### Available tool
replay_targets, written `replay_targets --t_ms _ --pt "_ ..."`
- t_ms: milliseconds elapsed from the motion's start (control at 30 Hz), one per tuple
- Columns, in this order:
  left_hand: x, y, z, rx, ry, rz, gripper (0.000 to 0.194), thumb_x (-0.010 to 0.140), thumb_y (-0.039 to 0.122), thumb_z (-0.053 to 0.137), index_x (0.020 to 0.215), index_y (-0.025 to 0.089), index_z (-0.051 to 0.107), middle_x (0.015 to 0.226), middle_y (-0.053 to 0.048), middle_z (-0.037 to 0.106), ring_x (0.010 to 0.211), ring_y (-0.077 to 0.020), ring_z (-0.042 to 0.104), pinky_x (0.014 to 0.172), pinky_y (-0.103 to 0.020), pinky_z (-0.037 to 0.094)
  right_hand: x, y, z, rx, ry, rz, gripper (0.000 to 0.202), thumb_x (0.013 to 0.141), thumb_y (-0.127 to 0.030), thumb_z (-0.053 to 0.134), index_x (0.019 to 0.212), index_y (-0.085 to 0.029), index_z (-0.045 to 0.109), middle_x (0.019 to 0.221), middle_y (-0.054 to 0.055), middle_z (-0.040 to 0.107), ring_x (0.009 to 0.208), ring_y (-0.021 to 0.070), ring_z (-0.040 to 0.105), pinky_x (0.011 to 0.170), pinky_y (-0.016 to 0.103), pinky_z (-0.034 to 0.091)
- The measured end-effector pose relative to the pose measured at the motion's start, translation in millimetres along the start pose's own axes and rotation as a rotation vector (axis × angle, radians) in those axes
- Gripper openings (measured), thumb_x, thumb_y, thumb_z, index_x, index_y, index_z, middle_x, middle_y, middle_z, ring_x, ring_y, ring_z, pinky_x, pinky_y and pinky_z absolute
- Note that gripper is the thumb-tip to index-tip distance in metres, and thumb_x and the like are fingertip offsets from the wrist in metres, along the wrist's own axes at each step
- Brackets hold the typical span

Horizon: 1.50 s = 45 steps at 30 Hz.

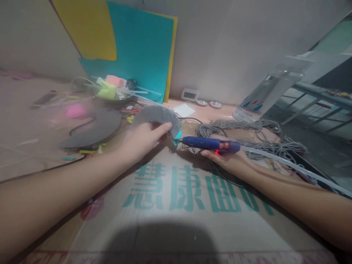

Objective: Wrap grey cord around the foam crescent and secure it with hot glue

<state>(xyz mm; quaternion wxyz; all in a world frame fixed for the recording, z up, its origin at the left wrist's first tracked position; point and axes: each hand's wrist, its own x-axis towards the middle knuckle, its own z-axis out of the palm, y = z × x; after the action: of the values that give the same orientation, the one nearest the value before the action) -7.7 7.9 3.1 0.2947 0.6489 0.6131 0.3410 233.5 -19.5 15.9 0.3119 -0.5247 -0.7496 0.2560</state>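
Observation:
In the head view my left hand (150, 137) pinches the edge of a curved piece wrapped in grey yarn (156, 114). A bare turquoise end (178, 137) shows at its right side. My right hand (228, 158) is wrapped round a blue hot glue gun (202, 142), whose red light glows. Its nozzle points left and meets or nearly meets the turquoise end; I cannot tell which. A long clear glue stick (291, 165) runs out of the back of the gun. Grey yarn (264, 128) lies in loose bundles just beyond my right hand.
A clear bottle (271, 93) stands at the back right. Turquoise and yellow sheets (143, 47) lean on the wall. A bowl of bright clay-like lumps (114, 91), a grey curved piece (96, 130) and a small digital display (189, 94) are behind. Printed sheeting (170, 234) covers the front.

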Motion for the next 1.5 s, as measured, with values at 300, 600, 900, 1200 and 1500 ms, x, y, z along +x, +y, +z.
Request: replay_targets --t_ms 300,600,900,1200,1500 --pt "4 -10 2.7 -0.035 -0.008 0.026 0.059 0.08 0.073 0.047 0.077 0.019 0.07 0.079 -0.006 0.073 0.072 -0.0237 0.063 0.067 -0.032 0.041 0 -1 -3 -0.057 -0.017 0.009 0.029 0.076 -0.047 0.069 0.068 -0.023 0.054 0.063 0.0 0.059 0.06 0.0183 0.058 0.053 0.029 0.046" --pt "3 -5 2.1 -0.01 0.002 -0.016 0.059 0.08 0.073 0.047 0.073 0.019 0.069 0.075 -0.006 0.072 0.07 -0.0241 0.062 0.065 -0.032 0.04 1 -3 -3 -0.031 -0.005 0.011 0.032 0.074 -0.048 0.069 0.065 -0.024 0.05 0.06 -0.001 0.054 0.056 0.0172 0.055 0.05 0.029 0.046" --pt "5 -6 1.5 -0.025 -0.01 0.014 0.057 0.081 0.072 0.047 0.07 0.02 0.067 0.073 -0.005 0.071 0.071 -0.024 0.063 0.069 -0.033 0.042 1 0 -2 -0.035 0.03 0.012 0.03 0.074 -0.042 0.07 0.065 -0.021 0.05 0.06 -0.001 0.051 0.055 0.0141 0.05 0.047 0.026 0.042" --pt "4 -9 3.1 -0.022 0.0 0.021 0.055 0.081 0.069 0.048 0.071 0.02 0.07 0.07 -0.006 0.071 0.068 -0.0237 0.062 0.064 -0.033 0.041 2 4 -3 -0.007 0.033 0.008 0.027 0.074 -0.049 0.07 0.07 -0.025 0.057 0.064 0.001 0.061 0.062 0.0214 0.061 0.054 0.035 0.053" --pt "5 -14 3.8 -0.072 -0.035 0.071 0.056 0.082 0.07 0.048 0.074 0.018 0.069 0.075 -0.005 0.071 0.07 -0.0219 0.061 0.067 -0.031 0.042 2 6 -4 -0.071 0.082 0.007 0.026 0.072 -0.046 0.071 0.072 -0.024 0.058 0.068 0.004 0.063 0.066 0.0248 0.066 0.059 0.039 0.057"
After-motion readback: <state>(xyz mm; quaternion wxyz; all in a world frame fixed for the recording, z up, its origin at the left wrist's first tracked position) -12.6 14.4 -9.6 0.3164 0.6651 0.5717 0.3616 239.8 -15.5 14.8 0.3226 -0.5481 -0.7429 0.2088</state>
